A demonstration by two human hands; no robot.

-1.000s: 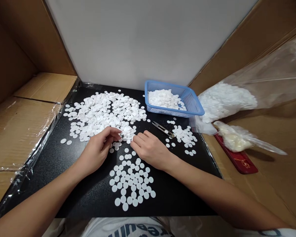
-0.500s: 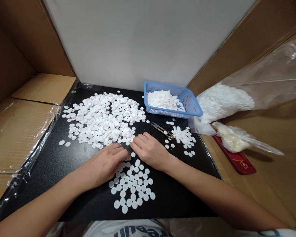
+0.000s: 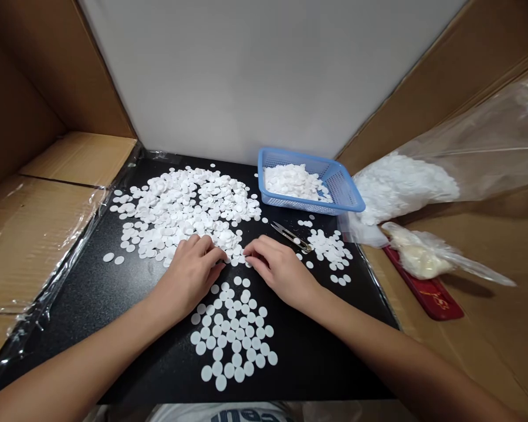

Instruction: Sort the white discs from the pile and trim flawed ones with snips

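Note:
A large pile of small round white discs (image 3: pixel 185 199) covers the far left of the black tabletop. At its near edge, my left hand (image 3: pixel 196 266) rests with bent fingers, thumb and forefinger tips close together; what lies between them is too small to make out. Facing it, my right hand (image 3: pixel 286 272) has its thumb and forefinger pinched at a white disc (image 3: pixel 248 264) beside the pile. Below and between both hands, a group of loose discs (image 3: pixel 236 334) lies spread out mostly in one layer.
A blue plastic basket (image 3: pixel 310 206) holding white pieces stands by the back wall. Thread snips (image 3: pixel 290 235) lie beside a small heap of discs (image 3: pixel 330 247). Right of the table are a clear bag of white pieces (image 3: pixel 405 184), a knotted bag (image 3: pixel 422 258) and a red object (image 3: pixel 435 299).
Both hands have moved away from the spread discs, up to the pile's near edge, and the gap between them has widened. More of the spread group shows. The view has shifted slightly.

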